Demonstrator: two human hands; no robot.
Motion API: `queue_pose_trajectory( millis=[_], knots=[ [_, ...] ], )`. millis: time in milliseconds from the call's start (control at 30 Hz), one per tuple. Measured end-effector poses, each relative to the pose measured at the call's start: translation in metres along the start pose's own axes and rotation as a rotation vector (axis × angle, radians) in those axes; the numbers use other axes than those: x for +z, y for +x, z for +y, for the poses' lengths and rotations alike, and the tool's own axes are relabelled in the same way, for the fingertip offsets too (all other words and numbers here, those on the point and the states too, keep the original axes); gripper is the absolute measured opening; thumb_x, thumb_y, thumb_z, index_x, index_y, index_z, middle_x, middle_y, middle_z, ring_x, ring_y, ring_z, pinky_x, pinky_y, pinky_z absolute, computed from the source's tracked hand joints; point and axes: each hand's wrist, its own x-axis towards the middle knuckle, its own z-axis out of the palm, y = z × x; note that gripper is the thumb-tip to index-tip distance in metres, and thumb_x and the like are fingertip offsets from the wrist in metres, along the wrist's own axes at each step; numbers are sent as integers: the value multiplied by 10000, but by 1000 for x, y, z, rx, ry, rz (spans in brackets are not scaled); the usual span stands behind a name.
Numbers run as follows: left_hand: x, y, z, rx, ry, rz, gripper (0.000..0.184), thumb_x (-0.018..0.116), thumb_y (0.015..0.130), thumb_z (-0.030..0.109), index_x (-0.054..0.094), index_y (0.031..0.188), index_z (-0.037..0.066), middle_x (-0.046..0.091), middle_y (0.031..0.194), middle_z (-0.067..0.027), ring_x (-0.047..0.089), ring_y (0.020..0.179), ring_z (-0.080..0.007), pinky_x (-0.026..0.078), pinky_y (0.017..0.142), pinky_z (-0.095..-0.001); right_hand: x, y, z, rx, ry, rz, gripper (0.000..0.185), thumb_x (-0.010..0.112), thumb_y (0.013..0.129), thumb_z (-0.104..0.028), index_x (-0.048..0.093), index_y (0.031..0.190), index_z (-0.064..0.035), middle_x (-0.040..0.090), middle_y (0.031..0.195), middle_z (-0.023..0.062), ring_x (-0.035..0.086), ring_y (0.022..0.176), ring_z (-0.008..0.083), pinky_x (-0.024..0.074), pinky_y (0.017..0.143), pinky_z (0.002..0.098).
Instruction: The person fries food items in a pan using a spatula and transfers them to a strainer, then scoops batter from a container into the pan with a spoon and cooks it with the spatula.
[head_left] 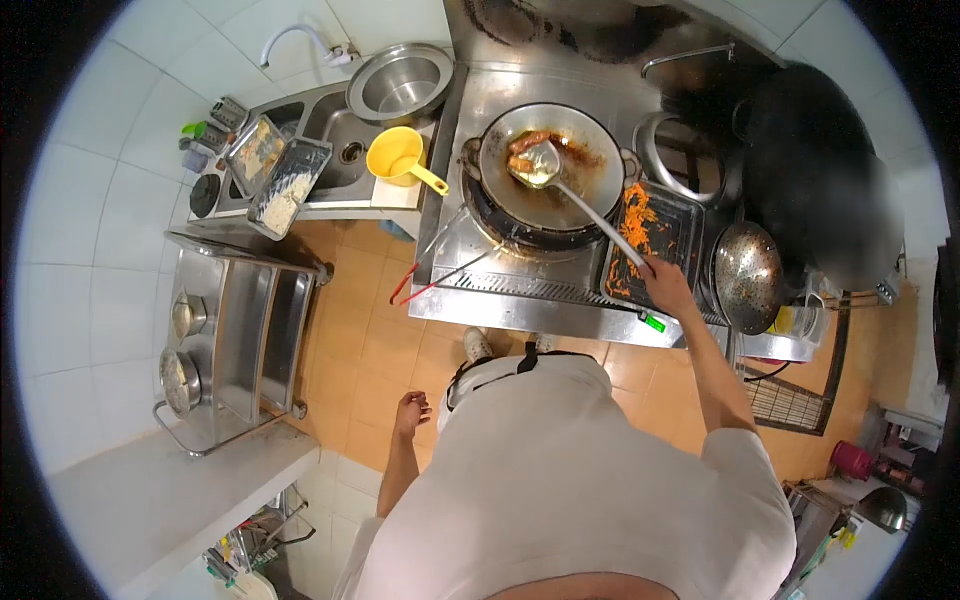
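My right hand [668,287] is wrapped round the long handle of a metal ladle [590,213]. The ladle's bowl rests inside a wok [550,207] on the stove, among brown pieces of food [527,146] in oily liquid. Under the ladle handle, to the right of the wok, lies a dark tray [680,232] with shredded orange food [636,222]. Low at my side hangs my left hand [412,412], its fingers loosely bent and partly apart, holding nothing.
Red-handled tongs [425,262] lean at the stove's left front. A yellow dipper [397,158] and a steel basin [402,84] stand by the sink at left. A perforated strainer [747,277] is at right. A steel trolley [240,335] stands on the left.
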Motion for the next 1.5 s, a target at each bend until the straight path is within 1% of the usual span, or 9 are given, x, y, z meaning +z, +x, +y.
queue_pose_trajectory(
  millis=[233, 633, 933, 1033, 1133, 1267, 1367, 1467, 1500],
  knots=[
    [-6, 16, -21, -11, 37, 21, 166, 544, 931, 185, 590, 1063, 96, 616, 840, -33, 640, 723, -164, 537, 627, -363, 12, -33, -8, -11, -114, 94, 298, 565, 929, -263, 648, 1153, -85, 643, 773, 290, 629, 739, 475, 516, 696, 556],
    [-23, 49, -5, 108, -14, 10, 124, 546, 913, 134, 614, 1005, 87, 614, 768, -19, 636, 693, -152, 523, 587, -335, 3, -78, -16, 57, -104, 109, 314, 595, 907, -254, 663, 1162, -84, 646, 744, 260, 630, 709, 461, 522, 691, 530],
    [-48, 71, 24, 120, 232, -20, 142, 552, 914, 142, 639, 942, 34, 654, 813, -65, 656, 708, -166, 531, 602, -340, -14, -95, -46, 47, -222, 152, 322, 583, 918, -268, 665, 1160, -72, 650, 722, 237, 629, 699, 447, 529, 678, 518],
    [-51, 81, 36, 113, 295, -54, 159, 567, 921, 174, 639, 902, 33, 655, 774, -65, 657, 692, -167, 524, 596, -343, -3, -113, -61, 97, -242, 191, 307, 614, 899, -254, 668, 1136, -67, 629, 680, 244, 627, 643, 438, 516, 618, 525],
    [-49, 92, 50, 94, 378, -131, 188, 588, 926, 214, 633, 882, 36, 651, 728, -56, 655, 673, -165, 517, 590, -340, 24, -134, -69, 139, -253, 222, 311, 635, 883, -252, 670, 1135, -73, 625, 656, 232, 631, 620, 423, 514, 596, 517],
    [-34, 103, 69, 170, 483, -256, 291, 632, 919, 288, 612, 757, 47, 637, 688, -60, 640, 651, -148, 490, 557, -315, 42, -141, -93, 168, -221, 238, 334, 623, 890, -245, 641, 1186, -93, 633, 658, 226, 636, 624, 421, 519, 589, 517],
    [-4, 86, 103, 302, 635, -301, 325, 597, 946, 272, 584, 702, 57, 608, 659, -47, 608, 627, -130, 466, 550, -289, 60, -138, -89, 157, -149, 248, 350, 611, 898, -256, 616, 1214, -106, 635, 667, 228, 636, 631, 435, 529, 595, 527],
    [25, 102, 119, 486, 328, -673, 277, 581, 962, 190, 576, 723, 51, 570, 629, -28, 558, 594, -112, 446, 549, -267, 68, -130, -77, 144, -139, 270, 348, 617, 890, -248, 624, 1208, -109, 632, 655, 225, 637, 625, 430, 531, 598, 520],
    [39, 92, 127, 541, 319, -659, 258, 586, 960, 164, 572, 730, 48, 561, 624, -21, 544, 587, -108, 441, 547, -263, 62, -127, -83, 148, -130, 261, 347, 621, 886, -245, 627, 1206, -110, 631, 653, 224, 637, 626, 428, 532, 598, 519]
  ],
)
